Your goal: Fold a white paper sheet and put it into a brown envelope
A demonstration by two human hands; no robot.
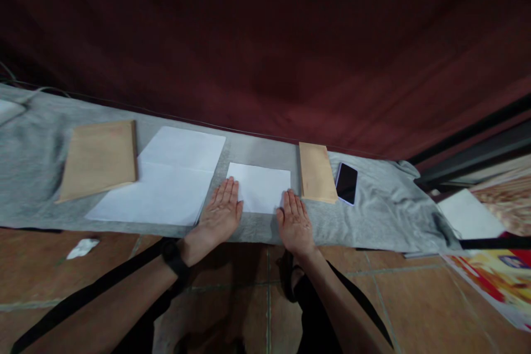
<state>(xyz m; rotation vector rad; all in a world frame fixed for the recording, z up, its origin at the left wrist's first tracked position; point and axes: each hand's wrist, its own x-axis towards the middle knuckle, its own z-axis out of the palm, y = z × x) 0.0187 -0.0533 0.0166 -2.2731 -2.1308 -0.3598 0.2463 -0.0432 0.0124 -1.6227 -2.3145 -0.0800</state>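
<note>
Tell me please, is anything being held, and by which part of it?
Nothing appears held: the left grip and right grip rest open at opposite side edges of the smaller white paper sheet.

Bare left forearm (pixel 124 301) and bare right forearm (pixel 344 301) are reaching forward, flat left hand (pixel 219 209) and flat right hand (pixel 295 221) are lying palms down, fingers pointing ahead, thumbs facing inward

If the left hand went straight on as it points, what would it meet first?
Likely the smaller white sheet: the left hand lies at its left edge, though whether they touch is hard to judge.
</note>
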